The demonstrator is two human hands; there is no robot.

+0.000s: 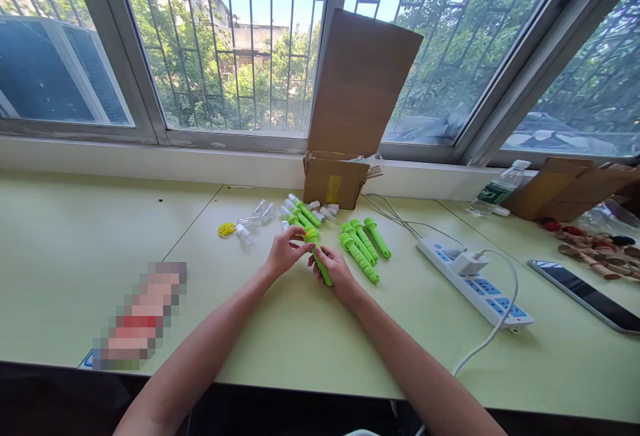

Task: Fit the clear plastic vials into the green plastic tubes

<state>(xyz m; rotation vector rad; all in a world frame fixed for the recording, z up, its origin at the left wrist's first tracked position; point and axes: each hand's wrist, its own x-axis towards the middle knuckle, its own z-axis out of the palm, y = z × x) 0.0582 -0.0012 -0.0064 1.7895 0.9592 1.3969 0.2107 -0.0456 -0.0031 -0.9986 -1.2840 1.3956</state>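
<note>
A bright green plastic tube [323, 269] with a flared collar slants between my two hands above the table. My left hand [289, 249] pinches at its collar, where a thin yellow band shows. Wrapped around the lower body of the same tube is my right hand [336, 272]. Just right of it lie several loose green tubes [361, 256] of the same shape. Behind my left hand are more green tubes [303, 209] with clear ends. Clear plastic caps [244, 233] and a small yellow bundle of bands [227, 229] lie to the left.
An open cardboard box [334, 181] stands by the window. On the right are a white power strip [475, 283] with cables, a phone [585, 295], a water bottle [500, 188] and wooden pieces [595, 256]. A blurred-out item [143, 319] lies front left.
</note>
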